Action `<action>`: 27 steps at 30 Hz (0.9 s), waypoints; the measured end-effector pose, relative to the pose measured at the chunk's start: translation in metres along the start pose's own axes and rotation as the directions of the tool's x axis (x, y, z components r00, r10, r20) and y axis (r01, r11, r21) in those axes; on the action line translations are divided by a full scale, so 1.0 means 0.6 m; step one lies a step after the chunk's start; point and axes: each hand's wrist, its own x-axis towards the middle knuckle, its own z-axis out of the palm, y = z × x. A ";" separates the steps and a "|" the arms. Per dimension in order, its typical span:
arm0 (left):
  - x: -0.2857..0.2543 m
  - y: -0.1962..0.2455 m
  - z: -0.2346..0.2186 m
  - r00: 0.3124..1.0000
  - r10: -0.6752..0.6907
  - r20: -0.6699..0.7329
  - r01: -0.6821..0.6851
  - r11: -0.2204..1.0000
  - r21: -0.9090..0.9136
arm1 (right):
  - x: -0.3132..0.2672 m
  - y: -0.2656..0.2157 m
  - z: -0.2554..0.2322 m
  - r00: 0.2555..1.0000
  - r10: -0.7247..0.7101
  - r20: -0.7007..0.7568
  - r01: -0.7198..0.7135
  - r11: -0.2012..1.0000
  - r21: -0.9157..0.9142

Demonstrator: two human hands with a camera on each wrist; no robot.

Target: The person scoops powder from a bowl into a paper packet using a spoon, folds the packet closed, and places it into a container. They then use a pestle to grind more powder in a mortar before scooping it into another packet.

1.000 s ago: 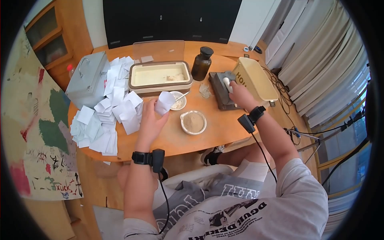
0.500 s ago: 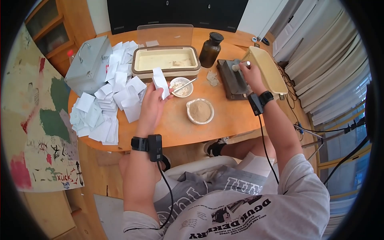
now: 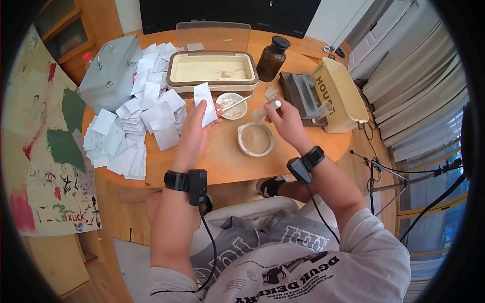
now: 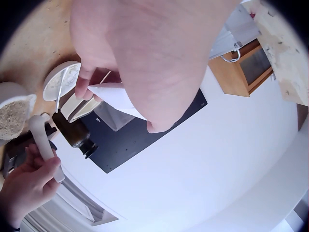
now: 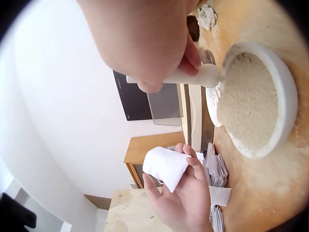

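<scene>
My left hand [image 3: 193, 129] holds a folded white paper [image 3: 203, 103] between thumb and fingers, left of a small white bowl [image 3: 222, 112]. In the right wrist view, the paper [image 5: 166, 164] curves like an open pouch. My right hand [image 3: 289, 125] grips a white pestle [image 4: 41, 137] by its handle. Its rounded head [image 5: 208, 76] is close beside the rim of a white mortar [image 5: 288, 96]. Tan powder [image 5: 251, 96] fills much of the mortar. The small bowl contains pale powder, and a white spoon [image 3: 237, 103] leans across its rim.
White papers [image 3: 129, 156] are heaped on the left by a grey metal box [image 3: 111, 70]. A cream tub [image 3: 174, 77] stands behind the bowl, a brown bottle [image 3: 273, 60] beside it. Rightward are a dark grey trough-shaped block [image 3: 300, 93] and a cream HOUSE bin [image 3: 341, 96].
My right hand has brought the pestle leftward from the grey block toward the mortar. My left hand has turned the paper, which now looks narrower in the head view.
</scene>
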 end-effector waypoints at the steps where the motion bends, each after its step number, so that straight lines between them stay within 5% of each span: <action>1: -0.001 0.000 0.001 1.000 0.008 0.000 -0.008 1.000 0.016 | -0.005 0.001 0.001 1.000 0.002 0.000 -0.002 1.000 -0.002; 6: -0.002 0.006 0.009 1.000 0.007 -0.003 -0.007 0.996 0.083 | -0.034 -0.023 -0.007 0.996 -0.082 0.038 0.086 0.991 -0.101; 12: -0.005 0.001 0.010 1.000 0.008 0.017 -0.011 0.989 0.148 | -0.034 -0.018 -0.020 0.997 -0.005 -0.076 0.004 1.000 -0.017; 27: -0.004 -0.005 0.007 1.000 0.027 0.016 -0.030 0.977 0.212 | -0.077 -0.020 -0.031 0.999 0.026 -0.044 -0.025 0.999 0.027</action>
